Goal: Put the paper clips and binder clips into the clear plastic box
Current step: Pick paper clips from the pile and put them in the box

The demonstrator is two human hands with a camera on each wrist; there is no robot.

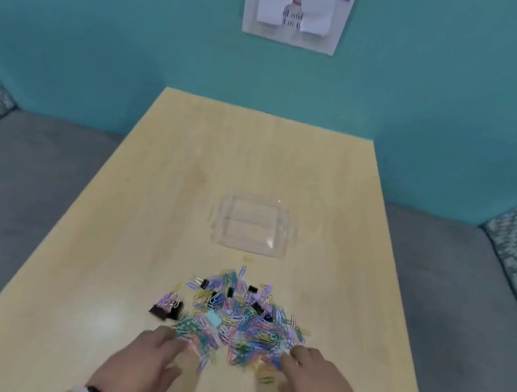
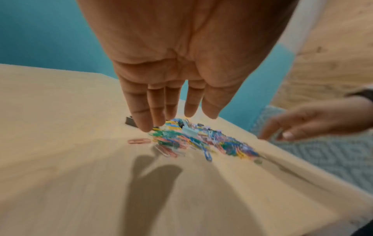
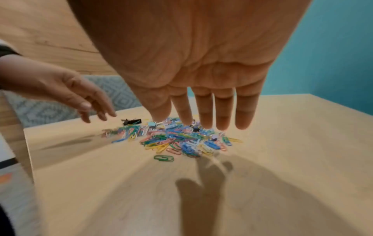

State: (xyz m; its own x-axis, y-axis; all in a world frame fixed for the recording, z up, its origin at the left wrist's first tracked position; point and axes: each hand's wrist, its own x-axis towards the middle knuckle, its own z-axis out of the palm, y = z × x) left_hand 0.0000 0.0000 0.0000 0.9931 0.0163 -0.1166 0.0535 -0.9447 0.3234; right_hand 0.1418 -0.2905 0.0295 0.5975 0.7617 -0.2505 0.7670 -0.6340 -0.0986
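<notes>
Reaching toward the pile (image 1: pixel 237 321) from both sides, the left hand (image 1: pixel 139 363) and the right hand (image 1: pixel 316 381) are low over the desk (image 1: pixel 108 239), with all the clips between them. The fingers (image 2: pixel 153 111) of the left hand are straight and close together, and they hold nothing; their tips are at the near left edge of the pile. The fingers (image 3: pixel 222 111) of the right hand are straight too, a little spread, and they hold nothing either. The paper clips (image 3: pixel 171 140) lie in a flat, mixed heap of many colors, and some black binder clips (image 1: pixel 164 311) sit at the left side and in the heap. A green clip (image 3: pixel 163 158) lies alone, just beside the pile. The box (image 1: pixel 254 224) stands open on the desk, farther from the person than the pile, and it looks as if nothing is in it yet. So this looks like the very start: the gathering step. The next move calls for pushing the two hands together to bunch the clips up, then closing the fingers round a handful and lifting it over to the box. Loose clips may slip out on the way, so small handfuls may be best.
</notes>
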